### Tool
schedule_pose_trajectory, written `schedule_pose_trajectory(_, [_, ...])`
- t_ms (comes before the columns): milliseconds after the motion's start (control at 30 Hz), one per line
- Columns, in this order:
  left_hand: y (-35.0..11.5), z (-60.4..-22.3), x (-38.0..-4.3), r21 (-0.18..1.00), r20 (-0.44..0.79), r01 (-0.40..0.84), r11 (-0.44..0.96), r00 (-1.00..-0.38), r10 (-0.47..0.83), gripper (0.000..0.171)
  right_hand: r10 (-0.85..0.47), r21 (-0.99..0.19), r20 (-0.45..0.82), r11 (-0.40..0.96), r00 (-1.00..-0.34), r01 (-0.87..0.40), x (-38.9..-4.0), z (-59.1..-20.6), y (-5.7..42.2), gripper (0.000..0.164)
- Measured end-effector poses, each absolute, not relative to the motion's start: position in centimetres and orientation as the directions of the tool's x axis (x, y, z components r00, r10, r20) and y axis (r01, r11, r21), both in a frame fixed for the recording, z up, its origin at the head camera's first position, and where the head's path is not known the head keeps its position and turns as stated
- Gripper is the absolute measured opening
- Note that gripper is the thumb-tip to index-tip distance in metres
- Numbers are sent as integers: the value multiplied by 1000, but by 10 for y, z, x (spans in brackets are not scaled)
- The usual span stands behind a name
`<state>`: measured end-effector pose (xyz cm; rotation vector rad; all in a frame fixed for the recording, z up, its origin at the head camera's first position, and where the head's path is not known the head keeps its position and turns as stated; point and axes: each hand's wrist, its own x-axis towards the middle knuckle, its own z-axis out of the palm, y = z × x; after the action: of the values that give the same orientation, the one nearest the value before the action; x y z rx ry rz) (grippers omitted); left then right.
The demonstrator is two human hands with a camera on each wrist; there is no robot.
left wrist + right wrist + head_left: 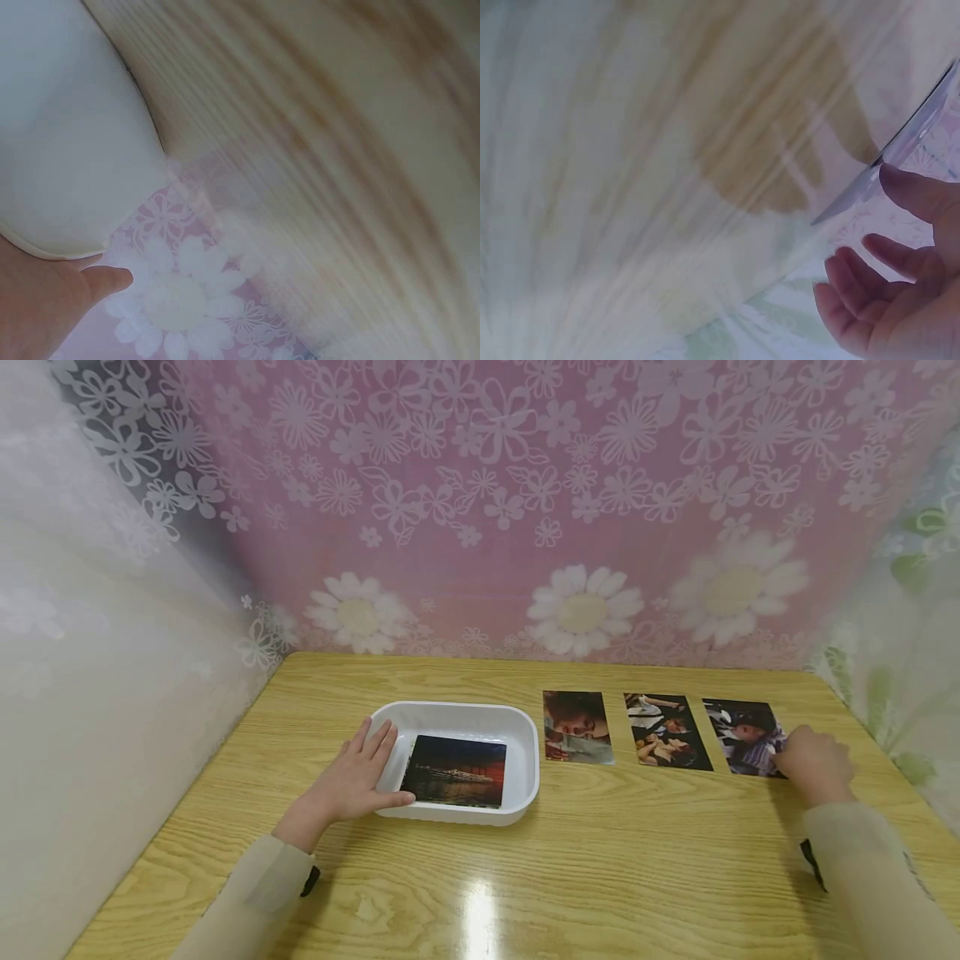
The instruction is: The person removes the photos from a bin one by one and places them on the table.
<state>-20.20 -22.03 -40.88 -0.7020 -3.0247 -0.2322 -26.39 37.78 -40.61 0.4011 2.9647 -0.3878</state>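
My left hand (356, 781) rests on the left side of a white plastic tray (450, 711), fingers spread along its rim and thumb at the front edge. Inside the tray lies a dark photo card (457, 772) of a ship against a red sky. In the left wrist view the hand (45, 307) lies against the tray wall (67, 150). On the right, my right hand (816, 764) is at the right edge of a photo card (746, 735) with a capped figure. The right wrist view shows the thumb (911, 187) touching the card's edge (855, 199), the other fingers loosely curled apart from it.
Two more photo cards, one with a face (577, 727) and one with several figures (667, 731), lie in a row between the tray and my right hand. Under everything is a glossy wooden table (600, 877). A pink flowered curtain (480, 543) hangs behind it.
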Motion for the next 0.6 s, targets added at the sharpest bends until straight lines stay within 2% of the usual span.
schedule_pose_trajectory(133, [-220,-408,-202,139,60,440,887,-898,436,101,233,-217,-131,942,-964,257,-261,-403,375,55])
schedule_pose_trajectory(400, [-220,-406,-201,150,55,440,886,-898,437,100,109,-209,-75,970,-991,122,-254,-391,356,79])
schedule_pose_trajectory(600, [-220,-406,-201,144,45,433,890,-901,431,100,9,-236,20,972,-1000,4,-245,-389,323,63])
